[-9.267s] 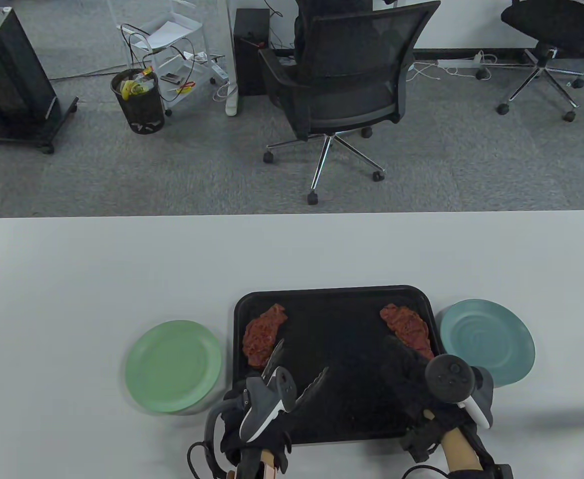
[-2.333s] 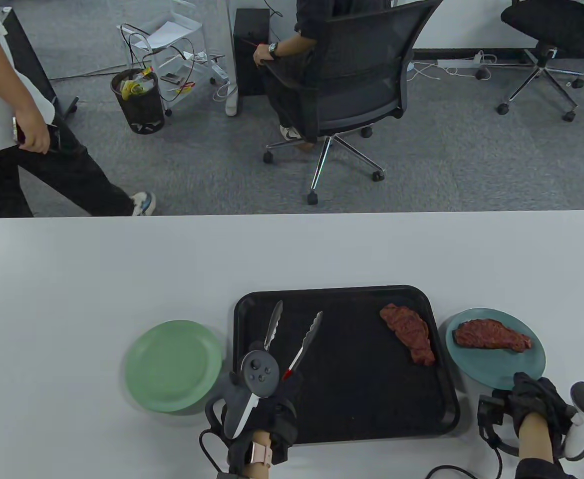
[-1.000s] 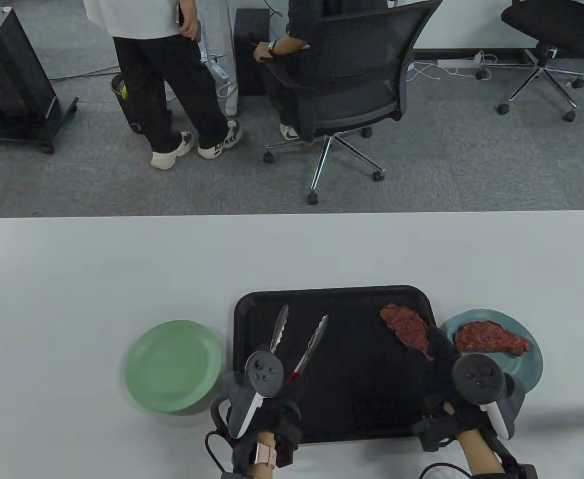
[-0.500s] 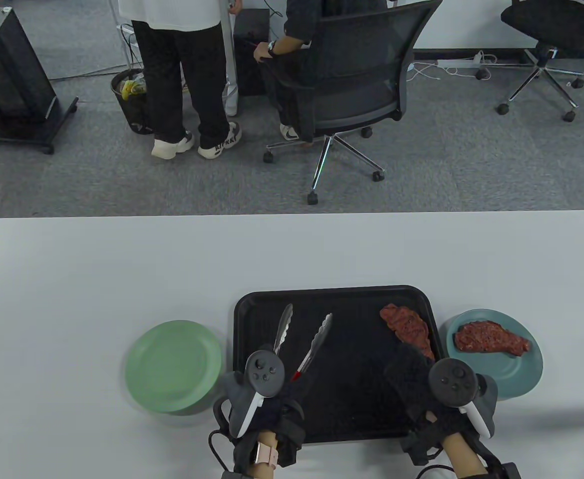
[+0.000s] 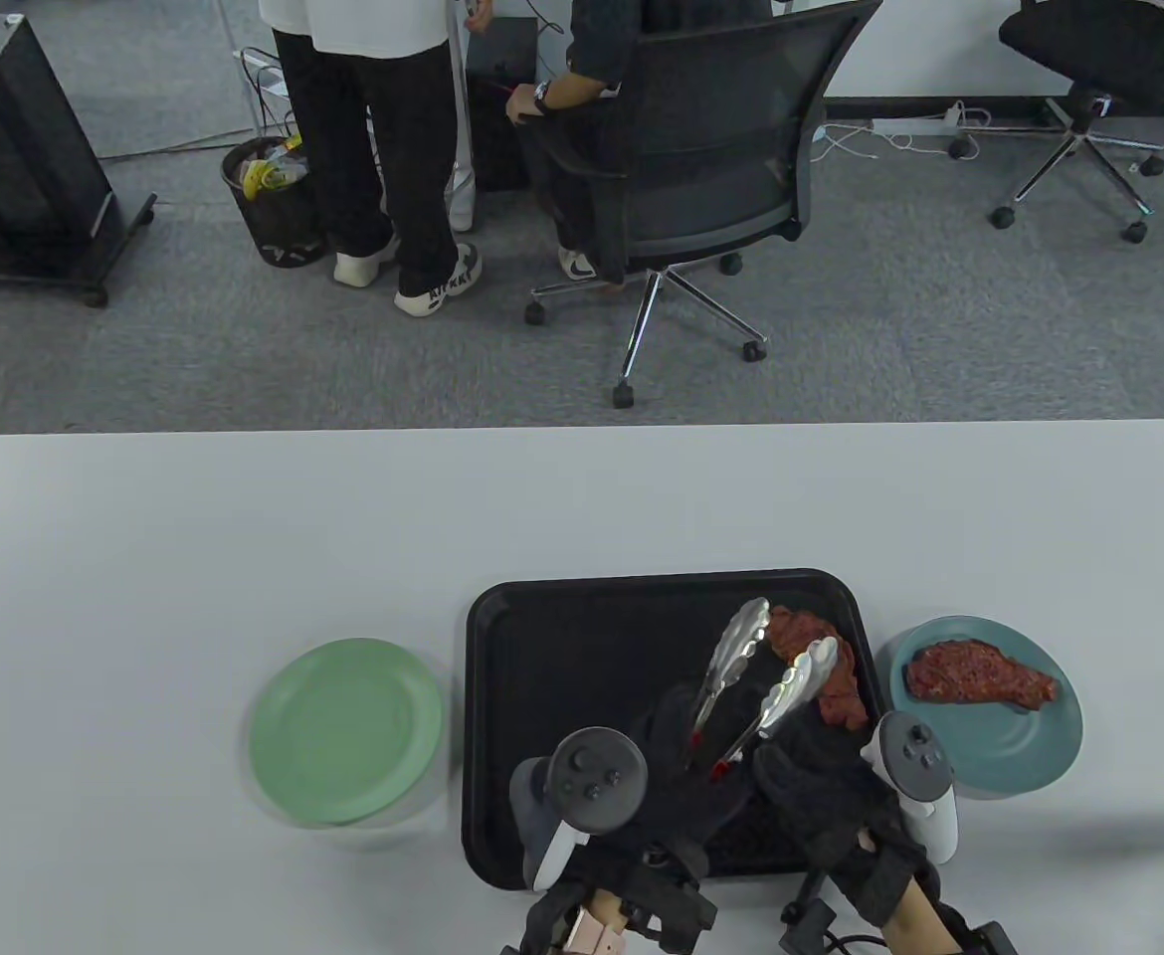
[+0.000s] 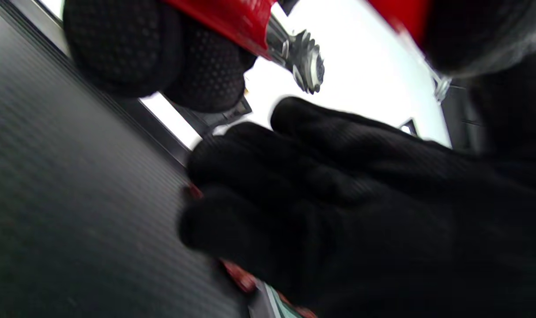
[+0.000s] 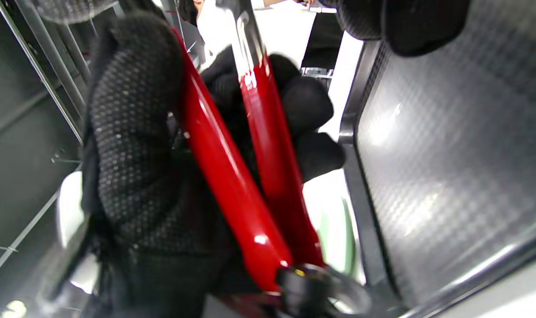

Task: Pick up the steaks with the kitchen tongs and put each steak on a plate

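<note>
The red-handled tongs [image 5: 741, 647] hang over the right half of the black tray [image 5: 542, 637], their silver tips spread apart. One tip lies over the steak [image 5: 836, 686] at the tray's right edge. My right hand [image 5: 776, 761] grips both red handles [image 7: 259, 132], thumb on one side and fingers behind. My left hand [image 5: 686, 731] holds one handle [image 6: 232, 17] with its fingertips [image 6: 118, 44], close against the right glove [image 6: 338, 198]. A second steak [image 5: 980, 676] lies on the blue plate [image 5: 1030, 756]. The green plate [image 5: 343, 731] left of the tray holds nothing.
The white table [image 5: 244, 527] stretches away behind the tray. Beyond its far edge a person sits in an office chair [image 5: 691, 169], another person [image 5: 373, 129] stands by a bin [image 5: 274, 199], and a second chair [image 5: 1099, 60] is at the back right.
My left hand carried the tongs from the tray's left side across to the steak on the right. My right hand closed round their handles. Before that, one steak went onto the blue plate.
</note>
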A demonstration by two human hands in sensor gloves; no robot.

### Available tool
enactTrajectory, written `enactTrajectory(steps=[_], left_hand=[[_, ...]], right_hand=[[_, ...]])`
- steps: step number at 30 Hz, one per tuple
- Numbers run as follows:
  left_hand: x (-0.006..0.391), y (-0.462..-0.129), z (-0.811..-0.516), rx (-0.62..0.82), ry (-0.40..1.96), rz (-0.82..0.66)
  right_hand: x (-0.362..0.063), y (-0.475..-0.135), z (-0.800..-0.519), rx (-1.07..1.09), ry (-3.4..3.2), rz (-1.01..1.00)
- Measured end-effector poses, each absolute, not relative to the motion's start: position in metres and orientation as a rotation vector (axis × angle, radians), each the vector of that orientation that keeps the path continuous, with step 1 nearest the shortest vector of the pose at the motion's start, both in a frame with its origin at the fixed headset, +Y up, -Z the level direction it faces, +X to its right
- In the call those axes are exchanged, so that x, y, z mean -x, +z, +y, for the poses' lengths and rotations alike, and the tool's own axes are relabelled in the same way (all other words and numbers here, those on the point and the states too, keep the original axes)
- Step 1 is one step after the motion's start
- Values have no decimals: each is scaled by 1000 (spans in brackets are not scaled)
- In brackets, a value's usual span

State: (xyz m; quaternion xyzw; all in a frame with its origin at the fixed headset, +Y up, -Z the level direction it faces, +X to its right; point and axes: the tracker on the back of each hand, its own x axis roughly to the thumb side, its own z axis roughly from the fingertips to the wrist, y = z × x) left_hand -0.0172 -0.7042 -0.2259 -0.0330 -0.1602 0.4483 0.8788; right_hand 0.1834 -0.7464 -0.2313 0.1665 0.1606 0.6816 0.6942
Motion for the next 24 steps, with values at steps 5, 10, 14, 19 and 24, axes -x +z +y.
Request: enactTrajectory(steps=[5, 10, 14, 19, 24], left_hand=[[9, -225, -709, 125, 997, -402], [7, -225, -709, 149, 976, -424], [4, -222, -702, 104, 910, -435], [11, -221, -695, 20, 844, -389], [40, -228, -699, -42, 826, -166]], right_hand=[[-186, -232, -749, -412, 1452, 417], [-189, -233, -751, -357, 1451, 348], [-191, -233, -754, -280, 1346, 312], [-202, -236, -749, -243, 1554, 246], [-211, -233, -733, -160, 1949, 106]])
